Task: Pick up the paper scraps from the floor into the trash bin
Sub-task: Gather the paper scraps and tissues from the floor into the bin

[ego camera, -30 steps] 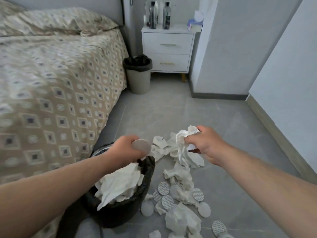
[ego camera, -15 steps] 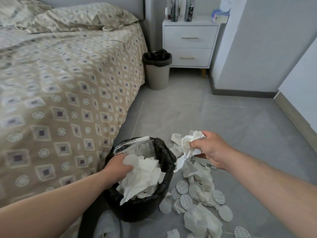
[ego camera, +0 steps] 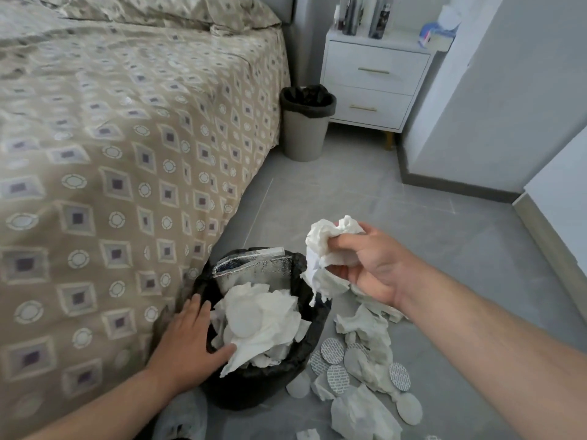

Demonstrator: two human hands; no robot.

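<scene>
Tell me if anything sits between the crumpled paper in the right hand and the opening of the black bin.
Nothing visible does. The right hand holds the crumpled paper just above and right of the black bin, open air between them. The bin is heaped with paper, and the left hand rests at its left rim.

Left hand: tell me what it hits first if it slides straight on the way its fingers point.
The left hand points up and right along the near bin's rim. It would probably first meet the crumpled paper heaped inside, which its thumb already touches, though depth is unclear.
</scene>
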